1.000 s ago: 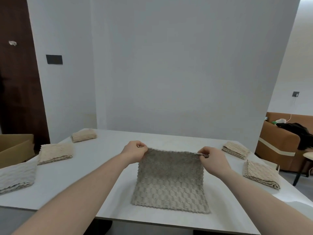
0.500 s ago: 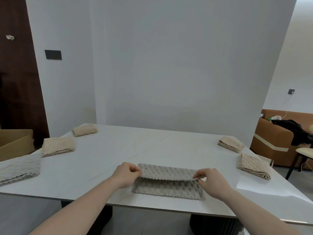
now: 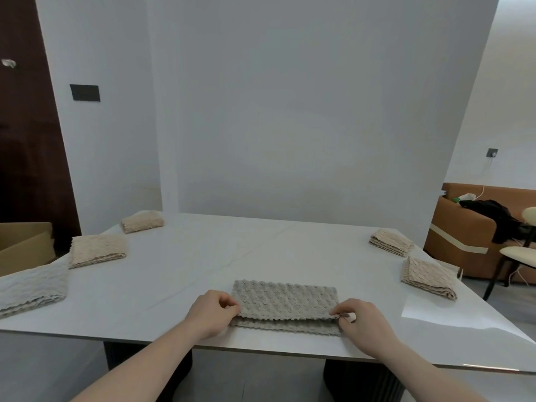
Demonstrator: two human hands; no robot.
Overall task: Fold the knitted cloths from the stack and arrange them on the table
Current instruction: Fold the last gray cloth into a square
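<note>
Near the table [image 3: 261, 256] edge, cloth [image 3: 285, 300] now seemingly folded flatter.

Home living-dining room, white table [image 3: 203, 256], brown sofa [image 3: 464, 239], chair [image 3: 519, 253], wooden door [image 3: 26, 140]

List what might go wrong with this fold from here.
1. The grey cloth lies close to the near table edge; a tug toward the body could drag it off.
2. The top layer sits short of the bottom layer's near edge, so the fold may end up uneven.
3. The left hand and right hand pinch only the corners; the middle could sag or bunch.
</note>
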